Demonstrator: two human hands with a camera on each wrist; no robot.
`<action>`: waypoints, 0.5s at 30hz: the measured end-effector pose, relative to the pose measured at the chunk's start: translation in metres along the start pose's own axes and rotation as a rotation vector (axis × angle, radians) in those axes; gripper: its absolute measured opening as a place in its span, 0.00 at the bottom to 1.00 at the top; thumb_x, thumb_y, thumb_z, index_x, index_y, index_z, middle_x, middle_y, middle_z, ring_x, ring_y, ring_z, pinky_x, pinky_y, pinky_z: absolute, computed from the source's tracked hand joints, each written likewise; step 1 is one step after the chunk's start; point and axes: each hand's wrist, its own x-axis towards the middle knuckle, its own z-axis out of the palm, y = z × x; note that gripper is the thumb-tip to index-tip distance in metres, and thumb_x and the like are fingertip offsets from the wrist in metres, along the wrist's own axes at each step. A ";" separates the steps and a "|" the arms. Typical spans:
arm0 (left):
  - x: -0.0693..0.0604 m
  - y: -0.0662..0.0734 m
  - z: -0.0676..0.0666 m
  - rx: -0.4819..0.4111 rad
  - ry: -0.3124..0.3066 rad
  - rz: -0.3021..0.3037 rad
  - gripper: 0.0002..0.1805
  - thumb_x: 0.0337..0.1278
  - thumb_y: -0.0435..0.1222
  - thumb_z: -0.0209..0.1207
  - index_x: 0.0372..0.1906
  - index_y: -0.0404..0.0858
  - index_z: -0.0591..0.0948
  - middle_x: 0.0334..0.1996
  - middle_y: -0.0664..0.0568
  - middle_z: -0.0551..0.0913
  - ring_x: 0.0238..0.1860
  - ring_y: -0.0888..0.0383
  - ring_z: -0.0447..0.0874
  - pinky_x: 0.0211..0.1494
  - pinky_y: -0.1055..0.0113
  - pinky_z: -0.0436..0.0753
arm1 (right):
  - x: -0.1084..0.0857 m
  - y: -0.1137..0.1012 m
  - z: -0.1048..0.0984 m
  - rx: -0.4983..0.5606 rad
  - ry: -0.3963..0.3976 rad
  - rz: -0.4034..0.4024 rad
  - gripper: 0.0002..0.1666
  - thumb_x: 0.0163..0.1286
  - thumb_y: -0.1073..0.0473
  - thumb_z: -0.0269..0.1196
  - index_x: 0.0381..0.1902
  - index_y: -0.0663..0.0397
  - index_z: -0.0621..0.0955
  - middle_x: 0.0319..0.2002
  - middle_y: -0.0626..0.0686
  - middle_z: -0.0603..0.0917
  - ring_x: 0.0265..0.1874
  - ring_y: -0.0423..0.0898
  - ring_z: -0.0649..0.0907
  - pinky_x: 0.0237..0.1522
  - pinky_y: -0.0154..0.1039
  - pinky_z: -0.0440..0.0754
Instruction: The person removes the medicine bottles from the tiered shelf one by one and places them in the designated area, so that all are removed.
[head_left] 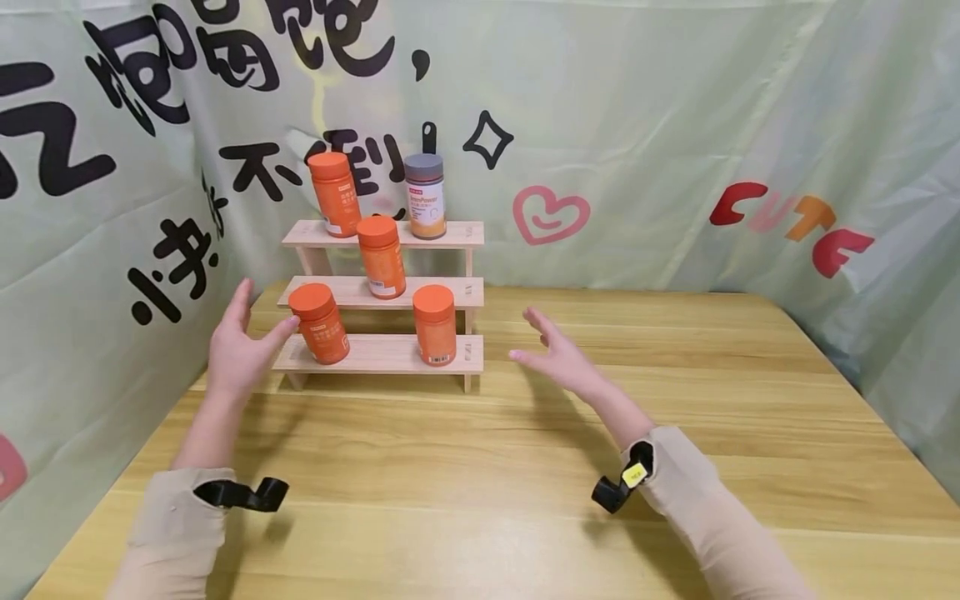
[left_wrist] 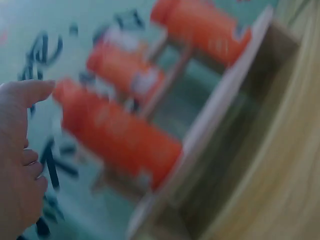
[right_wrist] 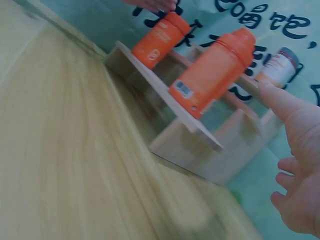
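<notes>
A three-step wooden rack [head_left: 381,353] carries orange-capped bottles and one grey-capped bottle [head_left: 426,200]. My left hand [head_left: 238,357] is beside the bottom-left orange bottle [head_left: 322,329], thumb and fingers spread. Its thumb overlaps that bottle's edge; whether it touches, I cannot tell. To the right of the rack, my right hand [head_left: 562,358] hovers above the table with fingers extended, holding nothing. Nearest to it is the bottom-right orange bottle [head_left: 435,327]. Other orange bottles stand on the middle step [head_left: 382,262] and at top left [head_left: 335,196]. The left wrist view is blurred.
The wooden table [head_left: 480,475] runs under the rack and both arms. Behind and at the sides hangs a pale green cloth [head_left: 637,125] with printed lettering and a pink heart. Each wrist wears a black strap with a mount [head_left: 243,493].
</notes>
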 end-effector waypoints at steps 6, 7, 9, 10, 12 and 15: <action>0.014 -0.049 -0.009 -0.040 -0.220 -0.141 0.51 0.60 0.43 0.57 0.71 0.33 0.34 0.72 0.40 0.35 0.70 0.41 0.34 0.71 0.51 0.40 | 0.014 -0.001 0.024 -0.014 -0.039 0.022 0.52 0.63 0.51 0.63 0.72 0.62 0.46 0.71 0.60 0.52 0.68 0.58 0.55 0.68 0.50 0.53; 0.015 -0.057 -0.009 -0.072 -0.260 -0.162 0.50 0.61 0.42 0.57 0.71 0.33 0.33 0.72 0.39 0.34 0.70 0.41 0.33 0.71 0.50 0.39 | 0.017 -0.001 0.028 -0.002 -0.048 0.027 0.51 0.63 0.51 0.63 0.72 0.63 0.47 0.71 0.60 0.52 0.68 0.58 0.55 0.68 0.50 0.53; 0.017 -0.070 -0.007 -0.147 -0.341 -0.199 0.50 0.62 0.39 0.55 0.70 0.32 0.31 0.71 0.39 0.32 0.71 0.42 0.31 0.71 0.52 0.37 | 0.020 0.000 0.034 0.033 -0.065 0.044 0.51 0.64 0.51 0.62 0.72 0.63 0.47 0.71 0.60 0.53 0.69 0.57 0.55 0.68 0.50 0.53; 0.018 -0.075 -0.007 -0.176 -0.377 -0.212 0.49 0.62 0.37 0.55 0.70 0.32 0.30 0.71 0.38 0.32 0.70 0.42 0.31 0.71 0.52 0.37 | 0.022 0.000 0.036 0.052 -0.070 0.058 0.50 0.64 0.51 0.62 0.72 0.63 0.47 0.71 0.60 0.53 0.69 0.57 0.55 0.68 0.50 0.53; 0.019 -0.084 -0.005 -0.217 -0.437 -0.233 0.48 0.62 0.35 0.54 0.70 0.30 0.31 0.71 0.37 0.32 0.70 0.42 0.31 0.71 0.52 0.36 | 0.026 0.002 0.041 0.091 -0.076 0.082 0.50 0.64 0.52 0.62 0.72 0.63 0.47 0.71 0.60 0.53 0.68 0.57 0.55 0.68 0.50 0.54; 0.020 -0.091 -0.001 -0.212 -0.480 -0.238 0.48 0.61 0.33 0.55 0.70 0.28 0.33 0.71 0.35 0.33 0.70 0.41 0.32 0.71 0.51 0.37 | 0.030 0.006 0.047 0.092 -0.073 0.104 0.50 0.63 0.52 0.63 0.71 0.64 0.49 0.70 0.61 0.55 0.68 0.57 0.57 0.67 0.50 0.56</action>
